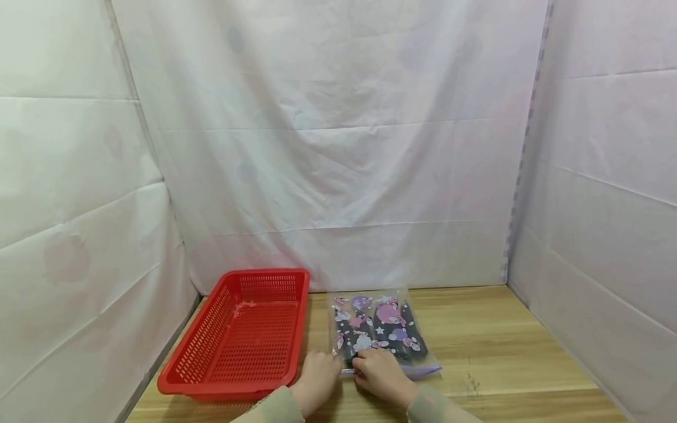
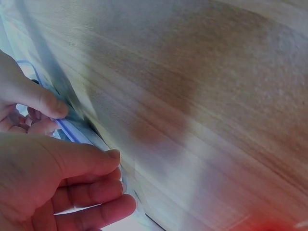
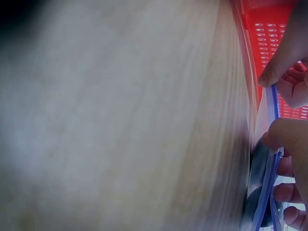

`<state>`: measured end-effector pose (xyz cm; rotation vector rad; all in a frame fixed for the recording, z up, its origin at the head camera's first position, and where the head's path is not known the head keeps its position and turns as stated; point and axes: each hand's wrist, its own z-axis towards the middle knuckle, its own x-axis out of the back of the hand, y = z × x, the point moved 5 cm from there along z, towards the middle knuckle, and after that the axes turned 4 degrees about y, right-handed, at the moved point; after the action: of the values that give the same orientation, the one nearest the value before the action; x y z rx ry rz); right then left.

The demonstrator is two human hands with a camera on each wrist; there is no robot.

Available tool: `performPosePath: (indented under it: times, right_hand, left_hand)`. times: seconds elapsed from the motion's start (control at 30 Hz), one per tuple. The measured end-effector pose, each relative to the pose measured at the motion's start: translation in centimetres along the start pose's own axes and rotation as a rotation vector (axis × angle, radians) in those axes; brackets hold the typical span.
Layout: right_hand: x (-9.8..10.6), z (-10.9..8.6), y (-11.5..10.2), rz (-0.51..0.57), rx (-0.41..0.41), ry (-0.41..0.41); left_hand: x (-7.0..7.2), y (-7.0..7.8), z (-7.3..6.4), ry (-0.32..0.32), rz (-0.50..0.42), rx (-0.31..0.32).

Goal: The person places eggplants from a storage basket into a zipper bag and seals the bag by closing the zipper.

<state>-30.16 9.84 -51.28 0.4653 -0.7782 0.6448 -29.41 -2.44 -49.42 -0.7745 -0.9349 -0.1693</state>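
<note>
A clear zip bag (image 1: 389,312) with pink, purple and white cartoon prints lies on the table, dark items showing inside it. Its purple zip strip (image 1: 423,371) faces me. At the strip's left end, my left hand (image 1: 320,376) pinches the edge between thumb and fingers. My right hand (image 1: 383,375) grips the strip a little further right, its thumb at a small whitish slider (image 3: 276,151) in the right wrist view. Beyond that slider the two zip edges stand apart, and dark rounded shapes (image 3: 255,202) show at the mouth.
Left of the bag stands a red plastic basket (image 1: 302,329) with slotted walls, close beside my left hand. Wood-grain table (image 1: 492,341) extends to the right, with small dark marks on it. White cloth (image 1: 338,176) hangs behind and along both sides.
</note>
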Motion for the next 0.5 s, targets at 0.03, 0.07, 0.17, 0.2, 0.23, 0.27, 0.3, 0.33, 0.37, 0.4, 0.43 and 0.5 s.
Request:
performPosePath:
  times: [0.03,0.07,0.17,0.2,0.23,0.27,0.3,0.33,0.37,0.4,0.43,0.5]
  right_hand:
    - [0.04,0.01,0.01,-0.001,-0.001,0.002]
    - [0.09,0.02,0.01,-0.002,0.0,0.005]
    - [0.11,-0.01,0.05,0.005,0.004,0.009]
    - [0.09,-0.02,0.08,0.008,0.004,0.009]
    - [0.06,-0.05,0.11,0.01,0.005,0.009]
    - [0.03,-0.08,0.14,0.013,0.005,0.008]
    - [-0.02,-0.11,0.18,0.015,0.003,0.007]
    - [-0.07,-0.15,0.22,0.017,0.003,0.007]
    - [-0.12,-0.19,0.26,0.018,0.002,0.008]
    - [-0.16,-0.24,0.29,0.018,0.002,0.011]
    - [-0.18,-0.29,0.32,0.018,0.003,0.015]
    - [-0.24,-0.36,0.36,0.018,0.005,0.021]
  left_hand:
    - [0.0,-0.01,0.01,0.0,0.001,0.0]
    - [0.0,-0.01,0.01,0.001,0.001,-0.001]
    - [-0.01,0.02,-0.01,0.003,0.004,-0.002]
    - [-0.02,0.04,-0.02,0.003,0.005,-0.004]
    - [-0.03,0.06,-0.03,0.001,0.007,-0.004]
    - [-0.06,0.08,-0.05,-0.003,0.005,-0.004]
    - [-0.09,0.09,-0.05,-0.007,0.004,-0.004]
    - [-0.11,0.09,-0.04,-0.011,0.003,-0.004]
    - [-0.15,0.1,-0.04,-0.014,0.002,-0.004]
    - [-0.17,0.11,-0.04,-0.017,0.001,-0.005]
    - [-0.19,0.12,-0.04,-0.019,0.002,-0.005]
    - [-0.18,0.13,-0.04,-0.021,0.004,-0.007]
